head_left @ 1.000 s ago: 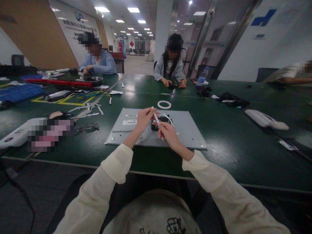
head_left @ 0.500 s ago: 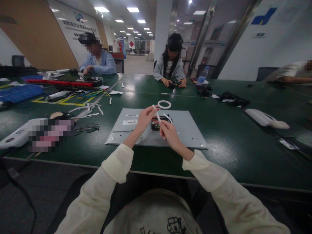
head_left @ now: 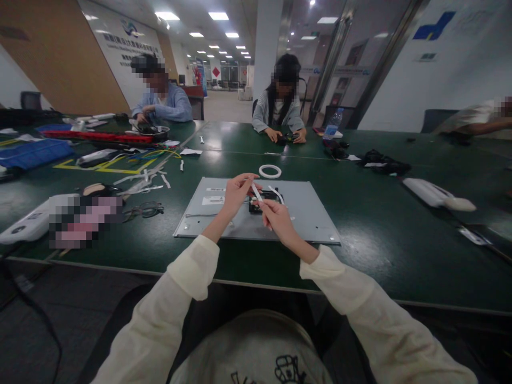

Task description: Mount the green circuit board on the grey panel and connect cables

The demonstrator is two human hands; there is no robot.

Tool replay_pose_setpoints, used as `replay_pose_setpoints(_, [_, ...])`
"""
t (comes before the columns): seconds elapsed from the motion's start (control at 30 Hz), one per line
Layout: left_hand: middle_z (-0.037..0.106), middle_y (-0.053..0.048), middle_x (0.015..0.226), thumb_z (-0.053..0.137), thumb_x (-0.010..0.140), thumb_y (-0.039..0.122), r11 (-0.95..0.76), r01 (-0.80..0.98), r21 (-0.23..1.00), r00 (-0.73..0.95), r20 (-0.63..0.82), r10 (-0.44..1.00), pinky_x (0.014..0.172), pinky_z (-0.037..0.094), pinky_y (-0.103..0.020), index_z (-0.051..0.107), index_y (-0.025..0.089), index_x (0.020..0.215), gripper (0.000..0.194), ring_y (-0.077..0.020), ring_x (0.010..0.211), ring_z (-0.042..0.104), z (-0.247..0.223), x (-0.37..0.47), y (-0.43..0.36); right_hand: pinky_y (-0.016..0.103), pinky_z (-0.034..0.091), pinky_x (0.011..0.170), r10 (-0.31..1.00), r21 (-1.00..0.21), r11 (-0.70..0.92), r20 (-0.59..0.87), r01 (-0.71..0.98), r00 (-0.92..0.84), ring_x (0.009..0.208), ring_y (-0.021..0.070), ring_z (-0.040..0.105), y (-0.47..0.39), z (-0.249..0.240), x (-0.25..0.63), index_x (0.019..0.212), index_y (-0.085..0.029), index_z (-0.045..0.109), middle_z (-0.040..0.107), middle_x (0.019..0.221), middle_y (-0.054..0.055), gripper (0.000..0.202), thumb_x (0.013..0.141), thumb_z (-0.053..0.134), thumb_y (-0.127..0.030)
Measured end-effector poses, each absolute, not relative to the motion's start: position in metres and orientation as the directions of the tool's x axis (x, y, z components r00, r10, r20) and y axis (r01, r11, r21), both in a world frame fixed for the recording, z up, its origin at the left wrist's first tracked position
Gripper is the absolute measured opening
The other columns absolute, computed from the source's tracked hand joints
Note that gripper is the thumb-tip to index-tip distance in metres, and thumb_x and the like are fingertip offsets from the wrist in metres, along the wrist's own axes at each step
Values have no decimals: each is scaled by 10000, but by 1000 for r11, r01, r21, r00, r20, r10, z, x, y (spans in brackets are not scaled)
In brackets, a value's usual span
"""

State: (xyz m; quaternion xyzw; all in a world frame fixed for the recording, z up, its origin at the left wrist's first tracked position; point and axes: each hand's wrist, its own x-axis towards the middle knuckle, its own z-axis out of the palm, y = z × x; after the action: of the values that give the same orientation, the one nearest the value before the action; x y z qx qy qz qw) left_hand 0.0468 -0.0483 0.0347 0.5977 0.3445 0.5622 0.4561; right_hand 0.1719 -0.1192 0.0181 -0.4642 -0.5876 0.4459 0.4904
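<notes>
Pinching a little white strip with both hands

The left hand (head_left: 237, 196) has the far end of the white strip (head_left: 256, 191), and the right hand (head_left: 276, 216) has the near end. Both pinches are small and tight, with the strip slanting between them. Under the grip is a black part (head_left: 255, 209) on a grey panel (head_left: 310, 213), and a bent white piece (head_left: 276, 193) is just beside the right fingers. Past the grip, off the panel, lies a white ring (head_left: 270, 176).

The strip looks thin, so pulling too hard could rip or bend it. If one pinch slips, it could flip over or drop onto the black part. I cannot tell if it is sticky; if it is, it could cling to a finger or fold onto itself. A low right hand could also bump the bent piece
</notes>
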Motion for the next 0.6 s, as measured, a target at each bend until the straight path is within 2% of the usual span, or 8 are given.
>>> replay_pose_setpoints(0.23, [686, -44, 718, 516, 808, 461, -360, -85, 929, 123, 369, 921, 491, 453, -186, 622, 161, 993, 368, -132, 600, 636, 35, 47, -49, 161, 261, 322, 982, -983, 154, 141, 101, -123, 313, 57, 335, -120, 22, 171, 1013, -112, 613, 437, 411, -69, 424, 808, 474, -455])
replay_pose_setpoints(0.6, [695, -59, 779, 501, 818, 468, -340, -54, 939, 119, 344, 931, 454, 447, -172, 609, 174, 1084, 411, -119, 571, 627, 35, 45, -48, 163, 245, 317, 981, -980, 166, 154, 105, -115, 307, 57, 330, -119, 20, 172, 991, -123, 612, 434, 407, -68, 421, 826, 449, -475])
